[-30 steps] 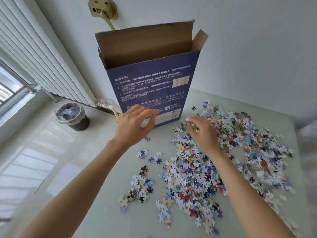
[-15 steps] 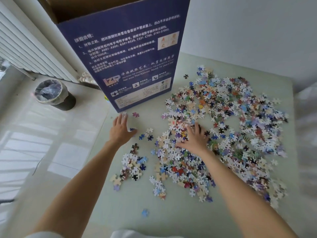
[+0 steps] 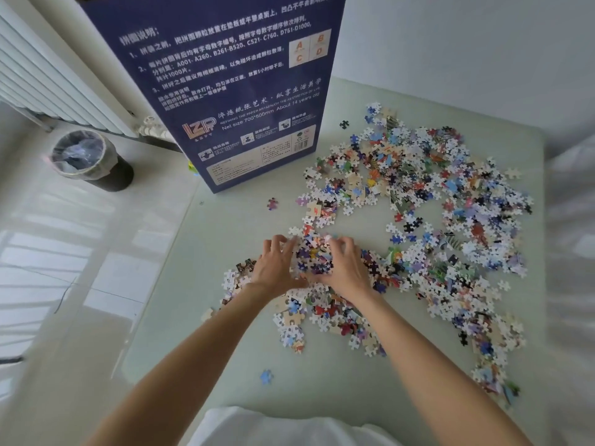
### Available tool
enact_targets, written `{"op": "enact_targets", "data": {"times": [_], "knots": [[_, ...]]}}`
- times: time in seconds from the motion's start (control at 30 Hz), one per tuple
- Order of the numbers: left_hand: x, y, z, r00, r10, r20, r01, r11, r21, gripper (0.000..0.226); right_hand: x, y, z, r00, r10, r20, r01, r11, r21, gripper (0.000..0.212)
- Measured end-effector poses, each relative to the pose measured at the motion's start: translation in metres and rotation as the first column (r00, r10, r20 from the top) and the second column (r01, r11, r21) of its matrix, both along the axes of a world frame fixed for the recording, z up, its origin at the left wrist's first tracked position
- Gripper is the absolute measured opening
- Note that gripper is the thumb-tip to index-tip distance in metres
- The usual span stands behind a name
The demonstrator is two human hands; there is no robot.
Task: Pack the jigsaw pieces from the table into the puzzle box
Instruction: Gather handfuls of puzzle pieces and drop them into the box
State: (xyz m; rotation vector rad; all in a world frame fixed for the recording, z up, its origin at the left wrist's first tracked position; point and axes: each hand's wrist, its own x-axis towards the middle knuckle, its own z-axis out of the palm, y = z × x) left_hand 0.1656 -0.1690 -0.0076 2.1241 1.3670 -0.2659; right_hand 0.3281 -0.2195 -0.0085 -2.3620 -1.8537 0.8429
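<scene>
My left hand & right hand cupped a heap of jigsaw pieces btwn them, fingers curled round it on the table; puzzle box stood upright beyond

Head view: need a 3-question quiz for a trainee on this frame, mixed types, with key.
1. True or false: the puzzle box lies flat on the table.
2. Multiple choice: what do the left hand and right hand enclose? A) a heap of jigsaw pieces B) the box C) nothing
3. Fill in: the lined bin stands on the ____, left of the table.

Key: 1 false, it stands upright at the far left corner. 2 A, both hands' curled fingers cup the heap between them. 3 floor.
</scene>
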Motion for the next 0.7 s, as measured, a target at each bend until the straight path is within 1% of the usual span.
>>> {"op": "enact_targets", "data": {"times": [0.07,0.13,0.3,0.43,0.57,0.7], "knots": [[0.006,-0.001,0.000,1.000,0.017,0.006,-0.017,1.000,-0.010,0.107,0.000,0.001,0.002,1.000,-0.010,-0.008,0.010,0.999,-0.040,0.101],[0.009,0.000,0.002,0.997,0.064,0.033,-0.063,0.997,-0.037,0.102,0.001,0.003,0.002,1.000,0.008,0.010,-0.007,0.998,-0.065,0.100],[0.011,0.004,0.006,0.978,0.178,0.107,-0.163,0.977,-0.135,0.082,0.000,0.013,0.001,0.999,0.021,0.040,-0.019,0.999,-0.048,0.074],[0.008,0.001,0.007,0.965,0.191,0.179,-0.172,0.978,-0.114,0.061,-0.005,0.017,0.002,1.000,0.014,0.007,-0.014,0.999,-0.037,0.065],[0.004,0.003,0.006,0.946,0.192,0.262,-0.181,0.981,-0.066,0.040,-0.006,0.017,0.007,0.997,0.029,-0.068,-0.030,0.999,-0.018,0.052],[0.000,0.007,0.008,0.936,0.221,0.273,-0.211,0.975,-0.066,0.026,-0.003,0.015,0.011,0.997,0.031,-0.069,-0.030,0.999,0.023,0.042]]}}
